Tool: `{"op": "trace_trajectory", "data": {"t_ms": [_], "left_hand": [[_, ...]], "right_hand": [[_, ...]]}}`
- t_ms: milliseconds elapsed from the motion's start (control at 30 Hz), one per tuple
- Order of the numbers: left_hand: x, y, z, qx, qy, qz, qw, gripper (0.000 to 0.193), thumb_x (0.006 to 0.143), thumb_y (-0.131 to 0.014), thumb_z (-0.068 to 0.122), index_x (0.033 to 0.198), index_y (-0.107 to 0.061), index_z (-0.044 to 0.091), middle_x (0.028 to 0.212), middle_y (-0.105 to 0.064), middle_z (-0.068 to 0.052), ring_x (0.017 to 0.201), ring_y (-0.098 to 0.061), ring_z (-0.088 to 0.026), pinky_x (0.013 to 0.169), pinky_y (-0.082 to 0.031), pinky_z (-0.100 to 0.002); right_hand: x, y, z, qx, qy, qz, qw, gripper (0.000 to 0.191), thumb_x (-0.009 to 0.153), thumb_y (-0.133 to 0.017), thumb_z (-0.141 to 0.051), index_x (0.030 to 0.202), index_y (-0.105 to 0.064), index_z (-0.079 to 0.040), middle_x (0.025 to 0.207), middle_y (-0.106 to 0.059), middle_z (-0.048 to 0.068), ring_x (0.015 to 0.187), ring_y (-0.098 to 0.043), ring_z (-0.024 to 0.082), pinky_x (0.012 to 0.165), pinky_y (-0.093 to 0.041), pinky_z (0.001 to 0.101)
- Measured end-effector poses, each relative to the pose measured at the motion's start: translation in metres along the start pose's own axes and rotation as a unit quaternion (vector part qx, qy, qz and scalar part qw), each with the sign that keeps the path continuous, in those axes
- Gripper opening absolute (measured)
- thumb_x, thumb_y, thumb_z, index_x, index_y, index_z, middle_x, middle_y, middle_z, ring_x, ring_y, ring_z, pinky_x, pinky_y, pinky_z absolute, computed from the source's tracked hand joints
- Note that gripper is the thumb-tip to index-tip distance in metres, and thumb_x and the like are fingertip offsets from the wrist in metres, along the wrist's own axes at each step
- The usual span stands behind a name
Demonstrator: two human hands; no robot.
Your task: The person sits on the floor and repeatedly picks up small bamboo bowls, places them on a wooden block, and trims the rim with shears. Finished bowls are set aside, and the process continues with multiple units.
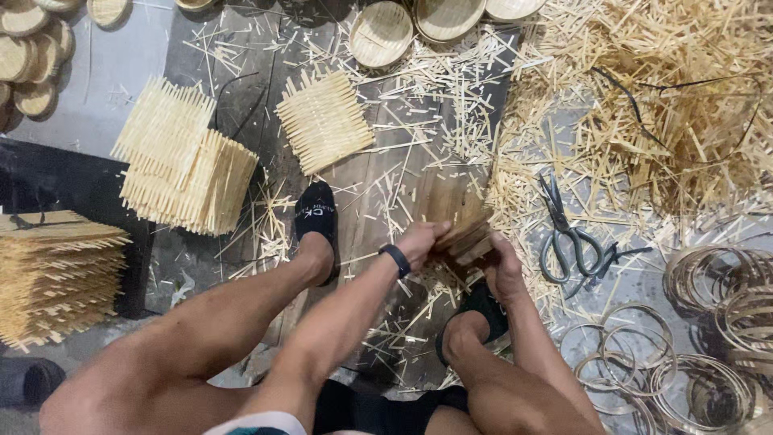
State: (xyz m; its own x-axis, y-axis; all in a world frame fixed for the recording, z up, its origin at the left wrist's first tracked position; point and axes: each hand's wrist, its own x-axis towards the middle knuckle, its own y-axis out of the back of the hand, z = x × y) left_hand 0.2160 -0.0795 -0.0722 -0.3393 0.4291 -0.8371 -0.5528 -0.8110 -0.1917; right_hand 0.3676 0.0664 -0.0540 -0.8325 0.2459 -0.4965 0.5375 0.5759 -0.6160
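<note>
Scissors (570,238) & rings (644,346) block right; bare floor (105,80) far left

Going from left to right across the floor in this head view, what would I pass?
Flat stack of woven mats → leaning pile of mats → single mat → both hands gripping a woven piece → scissors → rings.

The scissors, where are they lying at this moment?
In the head view the scissors lie on the floor to the right of the right hand, between the heap of bamboo trimmings above and the bamboo rings below.
</note>
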Motion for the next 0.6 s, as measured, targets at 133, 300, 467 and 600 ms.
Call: {"op": "trace_trajectory", "data": {"t_ms": [133,300,467,600], "left_hand": [[0.000,0.004,-0.009,0.008,-0.194,0.068,0.979,0.043,0.085,-0.079,0.023,0.120,-0.070,0.000,0.104,-0.076,-0.012,0.091,-0.070,-0.020,0.082,-0.059,-0.035],[-0.002,0.046,0.030,0.265,-0.232,0.118,0.928,0.049,0.083,-0.081,0.029,0.123,-0.070,0.003,0.106,-0.076,-0.013,0.095,-0.073,-0.022,0.086,-0.059,-0.035],[0.008,0.152,0.106,0.527,-0.428,0.331,0.656,0.057,0.090,-0.067,0.015,0.140,-0.051,-0.008,0.140,-0.053,-0.032,0.133,-0.047,-0.046,0.114,-0.035,-0.050],[0.008,0.211,0.142,0.641,-0.309,0.367,0.599,0.066,0.077,-0.070,0.032,0.128,-0.058,-0.008,0.128,-0.057,-0.038,0.121,-0.055,-0.051,0.102,-0.043,-0.053]], "right_hand": [[0.006,-0.006,-0.003,-0.155,0.034,0.044,0.986,0.046,0.101,-0.055,-0.033,0.129,-0.065,0.003,0.113,-0.076,0.012,0.103,-0.070,0.020,0.091,-0.054,0.0328],[0.014,-0.025,-0.005,-0.317,-0.035,0.143,0.937,0.044,0.097,-0.066,-0.022,0.138,-0.062,-0.006,0.112,-0.073,0.017,0.081,-0.068,0.023,0.065,-0.055,0.0332],[0.021,-0.049,0.002,-0.096,-0.071,0.127,0.985,0.042,0.096,-0.062,-0.015,0.137,-0.058,-0.005,0.107,-0.072,0.015,0.075,-0.070,0.022,0.066,-0.062,0.0309],[0.022,-0.043,0.008,-0.146,-0.116,0.134,0.973,0.039,0.098,-0.060,-0.017,0.135,-0.061,-0.008,0.095,-0.069,0.018,0.070,-0.067,0.022,0.064,-0.061,0.0324]]}}
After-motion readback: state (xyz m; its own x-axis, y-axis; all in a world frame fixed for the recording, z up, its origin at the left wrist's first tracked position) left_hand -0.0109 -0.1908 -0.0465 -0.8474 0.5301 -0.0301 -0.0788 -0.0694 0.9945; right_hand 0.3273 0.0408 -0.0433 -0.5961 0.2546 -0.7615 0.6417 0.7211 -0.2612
